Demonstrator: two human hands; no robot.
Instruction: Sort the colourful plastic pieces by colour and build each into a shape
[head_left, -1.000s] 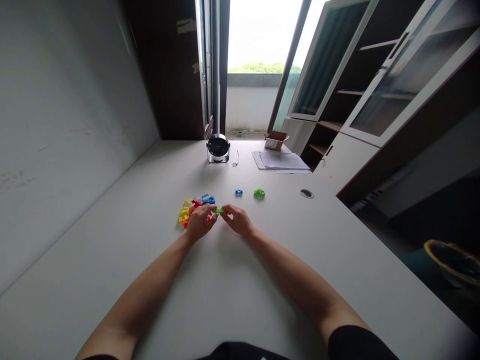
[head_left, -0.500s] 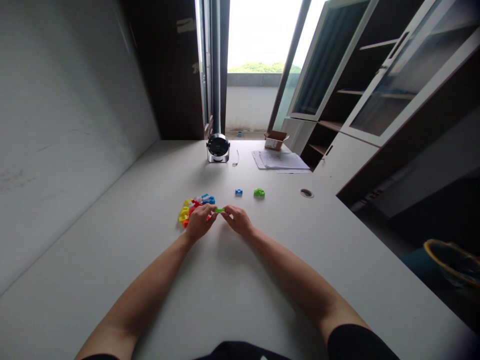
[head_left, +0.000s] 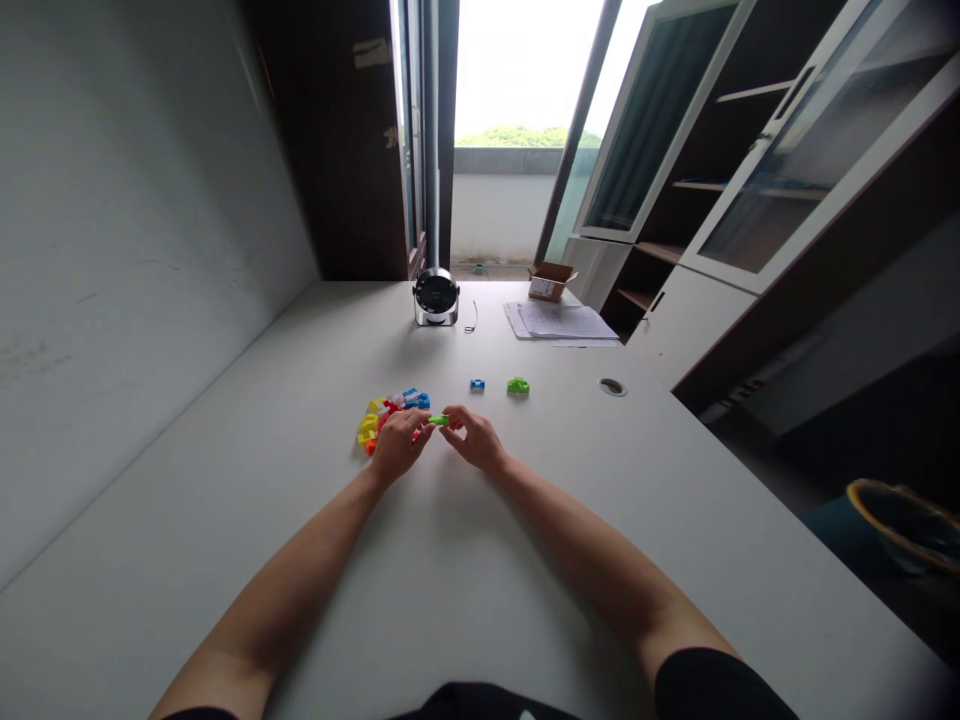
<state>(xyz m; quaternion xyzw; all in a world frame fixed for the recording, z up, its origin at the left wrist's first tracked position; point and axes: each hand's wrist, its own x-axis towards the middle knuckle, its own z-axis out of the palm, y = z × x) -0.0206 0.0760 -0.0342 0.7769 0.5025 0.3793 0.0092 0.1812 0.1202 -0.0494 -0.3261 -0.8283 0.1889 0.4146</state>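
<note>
A small bright green plastic piece is held between my two hands above the white table. My left hand pinches its left end between thumb and fingers. At the other end, my right hand has its fingertips closed on the piece, with the thumb a little lower. Close by my left hand lies a pile of coloured plastic pieces in yellow, red, orange, white and blue, partly hidden by that hand. Beyond my right hand are a small blue piece and a green cluster of pieces.
Toward the back stand a small black fan and a cardboard box, with a thin cord and papers lying nearby. A round cable hole is at the right. Glass-door cabinets rise beyond the right edge.
My right fingers have shifted slightly on the green piece, with the thumb a bit further from the index finger. The piece has tilted a little. My left hand stays almost still.
</note>
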